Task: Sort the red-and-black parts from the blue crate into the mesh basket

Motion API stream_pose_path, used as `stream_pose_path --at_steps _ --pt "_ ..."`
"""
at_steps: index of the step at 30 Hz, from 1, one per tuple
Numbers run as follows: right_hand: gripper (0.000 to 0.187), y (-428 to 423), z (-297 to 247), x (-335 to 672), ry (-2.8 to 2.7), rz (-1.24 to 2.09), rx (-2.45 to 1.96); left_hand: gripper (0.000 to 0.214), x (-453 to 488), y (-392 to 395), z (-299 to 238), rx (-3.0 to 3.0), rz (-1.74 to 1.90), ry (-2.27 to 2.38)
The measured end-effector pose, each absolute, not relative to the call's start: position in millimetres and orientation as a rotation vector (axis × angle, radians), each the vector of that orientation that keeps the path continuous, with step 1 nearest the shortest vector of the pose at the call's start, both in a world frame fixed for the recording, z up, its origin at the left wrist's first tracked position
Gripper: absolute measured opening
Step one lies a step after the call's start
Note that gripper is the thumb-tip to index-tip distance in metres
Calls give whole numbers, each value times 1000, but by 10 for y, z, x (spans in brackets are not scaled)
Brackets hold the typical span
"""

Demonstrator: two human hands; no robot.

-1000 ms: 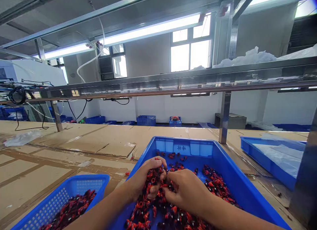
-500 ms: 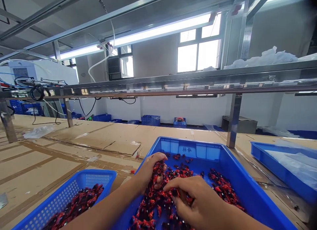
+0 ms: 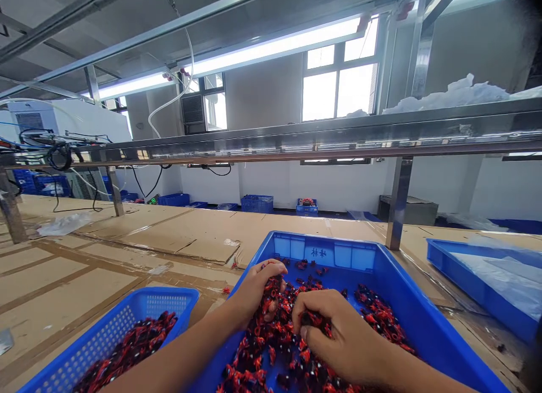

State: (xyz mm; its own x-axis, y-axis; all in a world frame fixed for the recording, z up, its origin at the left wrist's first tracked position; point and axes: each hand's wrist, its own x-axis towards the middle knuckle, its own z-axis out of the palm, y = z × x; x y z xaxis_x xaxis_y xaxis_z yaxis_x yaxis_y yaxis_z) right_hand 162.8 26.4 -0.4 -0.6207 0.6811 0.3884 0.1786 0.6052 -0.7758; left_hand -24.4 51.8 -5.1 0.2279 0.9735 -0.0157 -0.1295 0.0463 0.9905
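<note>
Many small red and black parts [image 3: 254, 359] lie loose in a large blue tray [image 3: 423, 291]. My left hand [image 3: 265, 288] is over the tray's left part, its fingers curled round a clump of these parts. Close beside it on the right, my right hand [image 3: 328, 331] has its fingers curled in, with red and black parts showing inside the grip. Exactly what kind of parts they are, I cannot make out. At the lower left, a blue perforated basket [image 3: 171, 297] holds a heap of similar red and black pieces.
Brown cardboard [image 3: 169, 235] covers the table. On the right stands another blue tray [image 3: 449, 263] with white plastic sheeting. A metal post [image 3: 399, 206] rises just behind the large tray, under a low metal shelf [image 3: 254, 147]. Cables hang at the left.
My right hand has moved slightly right, away from my left hand, and its fingers have curled in more. My left hand stays nearly in place with its clump.
</note>
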Motion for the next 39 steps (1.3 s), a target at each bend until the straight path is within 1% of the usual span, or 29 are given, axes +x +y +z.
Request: stream_pose_path --at_steps 1,3,4,5,6,7,10,11,13,15,17,19,22,24,28,33,37,39 --pt "10 289 -8 1615 -2032 1189 -692 29 -242 523 -55 1165 1079 975" --pt "15 334 -30 1577 -1781 1663 -738 30 -239 544 -67 1081 1083 1000" --pt "20 346 -47 1552 -1696 1789 -800 31 -238 558 -75 1033 1087 1007" --pt "24 349 -67 1525 -1680 1800 -883 32 -237 574 -84 987 1091 1009" --pt "27 341 -89 1499 -1735 1689 -970 33 -237 589 -92 946 1093 1008" --pt "28 324 -111 1473 -1852 1486 -1032 34 -236 603 -99 916 1094 1004" --pt "15 255 -175 1407 -2268 664 -946 36 -229 630 -120 866 1095 992" --pt "18 237 -194 1386 -2366 443 -889 36 -222 633 -127 854 1098 993" --pt "28 221 -225 1339 -2490 134 -823 35 -198 632 -143 839 1107 1005" --pt "26 225 -248 1293 -2546 -57 -817 35 -162 626 -159 835 1115 1029" --pt "17 232 -265 1260 -2577 -153 -821 35 -121 619 -170 854 1123 1054" --pt "13 227 -279 1244 -2565 -135 -809 34 -90 614 -174 892 1131 1071" --pt "17 198 -283 1247 -2473 29 -785 33 -84 616 -171 949 1144 1081" --pt "17 184 -264 1263 -2406 81 -767 33 -102 617 -175 977 1167 1090" --pt "9 233 -166 1351 -2280 -91 -749 24 -130 585 -195 1056 1240 1080" --pt "16 373 -72 1523 -2210 -322 -733 22 -80 490 -186 1295 1106 1148" --pt "18 384 -69 1575 -2240 -433 -696 7 -36 449 -171 1413 1074 1210" --pt "19 358 -66 1576 -2286 -459 -685 3 -38 452 -174 1410 1081 1208"
